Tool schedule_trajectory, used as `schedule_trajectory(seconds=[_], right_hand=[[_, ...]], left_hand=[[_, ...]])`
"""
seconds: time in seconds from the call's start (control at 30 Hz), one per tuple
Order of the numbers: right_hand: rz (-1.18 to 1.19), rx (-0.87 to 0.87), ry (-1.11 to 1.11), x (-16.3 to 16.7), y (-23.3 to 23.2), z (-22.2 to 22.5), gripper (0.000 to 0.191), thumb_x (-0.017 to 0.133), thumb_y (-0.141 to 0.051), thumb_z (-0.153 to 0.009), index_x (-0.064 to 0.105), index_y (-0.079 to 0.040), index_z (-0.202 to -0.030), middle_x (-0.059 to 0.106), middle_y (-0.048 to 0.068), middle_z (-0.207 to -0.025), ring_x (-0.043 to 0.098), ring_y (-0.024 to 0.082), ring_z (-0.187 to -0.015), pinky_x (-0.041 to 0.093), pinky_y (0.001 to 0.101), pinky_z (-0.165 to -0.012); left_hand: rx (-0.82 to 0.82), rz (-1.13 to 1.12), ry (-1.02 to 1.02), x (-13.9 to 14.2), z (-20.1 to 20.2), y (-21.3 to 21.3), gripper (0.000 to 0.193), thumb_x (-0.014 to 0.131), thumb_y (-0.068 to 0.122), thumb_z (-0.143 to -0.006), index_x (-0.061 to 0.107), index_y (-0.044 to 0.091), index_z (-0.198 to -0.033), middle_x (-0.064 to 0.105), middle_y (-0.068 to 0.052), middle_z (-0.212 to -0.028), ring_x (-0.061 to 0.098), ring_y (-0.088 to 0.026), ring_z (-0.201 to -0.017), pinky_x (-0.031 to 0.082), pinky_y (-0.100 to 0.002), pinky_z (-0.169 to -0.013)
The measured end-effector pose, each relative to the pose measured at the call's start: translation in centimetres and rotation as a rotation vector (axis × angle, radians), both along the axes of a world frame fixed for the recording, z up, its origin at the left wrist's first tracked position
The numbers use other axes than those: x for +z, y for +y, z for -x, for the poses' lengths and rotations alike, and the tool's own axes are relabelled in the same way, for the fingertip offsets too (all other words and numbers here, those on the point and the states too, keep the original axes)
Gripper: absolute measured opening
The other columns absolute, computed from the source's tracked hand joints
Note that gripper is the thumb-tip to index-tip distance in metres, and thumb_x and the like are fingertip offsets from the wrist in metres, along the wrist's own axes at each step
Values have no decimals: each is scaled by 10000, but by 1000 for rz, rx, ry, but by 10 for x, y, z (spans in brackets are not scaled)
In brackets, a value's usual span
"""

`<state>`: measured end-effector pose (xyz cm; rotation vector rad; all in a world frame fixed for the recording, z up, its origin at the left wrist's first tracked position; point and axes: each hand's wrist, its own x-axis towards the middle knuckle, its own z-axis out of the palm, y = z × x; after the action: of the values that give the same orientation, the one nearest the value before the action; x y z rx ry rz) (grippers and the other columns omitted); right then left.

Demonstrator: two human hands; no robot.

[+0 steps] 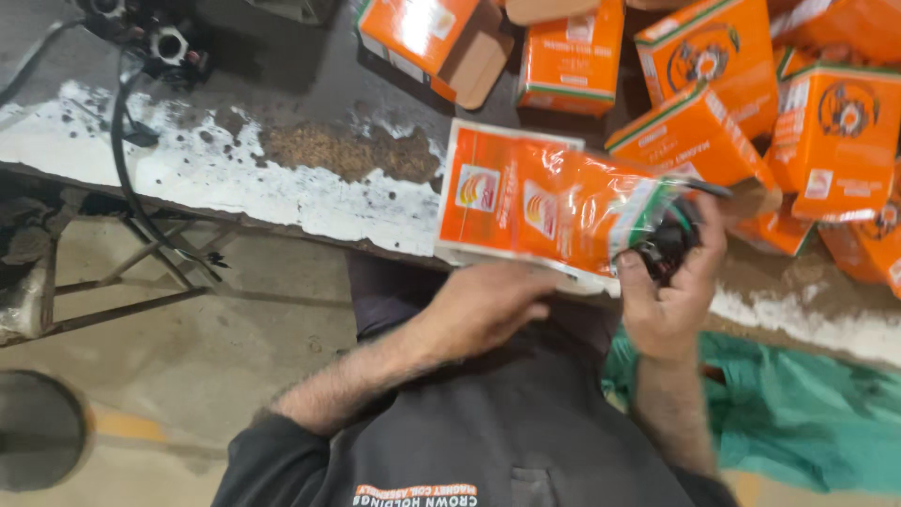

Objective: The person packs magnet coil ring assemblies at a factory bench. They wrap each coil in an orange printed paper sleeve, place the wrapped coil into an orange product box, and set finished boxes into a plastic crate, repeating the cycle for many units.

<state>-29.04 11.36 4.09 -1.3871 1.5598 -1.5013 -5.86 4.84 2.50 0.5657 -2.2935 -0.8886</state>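
An orange plastic pouch point(535, 202) with white and green print lies across the near edge of the worn workbench point(235, 160). My left hand point(493, 305) sits under the pouch's lower edge, fingers curled against it. My right hand point(671, 282) grips the pouch's open right end together with a dark metal part point(668, 246) that pokes out of the opening. The motion blurs both hands a little.
Several orange cardboard boxes point(694, 136) are piled on the bench at the back right. A black cable point(127, 160) and a dark metal part point(164, 42) lie at the back left. Green cloth point(798, 413) hangs lower right. A metal frame point(122, 272) stands below the bench.
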Motion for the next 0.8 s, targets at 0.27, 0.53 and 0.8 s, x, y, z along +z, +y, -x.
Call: schedule_trajectory(seconds=[0.27, 0.53, 0.8], right_hand=[[-141, 339, 318, 11, 14, 6, 842, 732, 2, -877, 271, -40, -1581, 607, 172, -1351, 653, 239, -1223, 531, 348, -1045], [81, 307, 410, 41, -2, -3, 507, 820, -10, -910, 540, -81, -1327, 663, 196, -1315, 699, 261, -1133, 589, 321, -926], [-32, 609, 606, 83, -25, -3, 371, 734, 35, -775, 663, 16, -1139, 693, 197, -1160, 683, 353, -960, 558, 411, -827]], left_hand=[[-2, -484, 256, 18, -3, -49, 185, 706, 93, -1014, 676, 38, -1188, 731, -81, -1084, 735, -208, -1036, 579, -325, -910], [201, -825, 473, 11, 8, -25, 42, 665, 67, -1053, 660, 29, -1070, 673, -20, -906, 613, -89, -847, 525, -259, -771], [204, -512, 487, 20, 13, -16, 40, 669, 45, -1033, 652, 28, -1066, 666, -53, -1047, 635, -144, -994, 530, -290, -893]])
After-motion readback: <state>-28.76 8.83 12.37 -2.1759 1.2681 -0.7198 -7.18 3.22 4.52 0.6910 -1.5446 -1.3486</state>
